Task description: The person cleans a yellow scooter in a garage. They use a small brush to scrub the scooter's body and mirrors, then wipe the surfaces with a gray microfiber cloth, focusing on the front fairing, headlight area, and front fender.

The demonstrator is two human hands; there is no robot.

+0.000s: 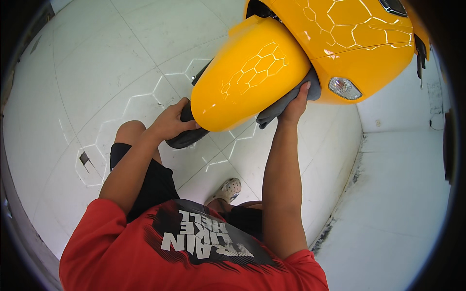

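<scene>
The front of a yellow scooter fills the upper right, its glossy front mudguard (247, 72) jutting toward me over a black tyre (187, 140). My left hand (171, 122) is closed at the mudguard's front left edge, fingers and thumb around the dark tyre. A dark grey cloth (275, 110) lies along the mudguard's right side. My right hand (294, 106) is closed on that cloth and presses it to the panel, thumb uppermost; its other fingers are hidden beneath. The cloth's far part is tucked between mudguard and front body panel (340, 43).
A clear lamp (345, 88) sits on the body panel, right of the cloth. Pale floor tiles (107, 63) reflect hexagonal lights, with a dark chipped spot (84, 158) at left. A white wall (398, 179) stands on the right. My light clog (230, 189) rests below the mudguard.
</scene>
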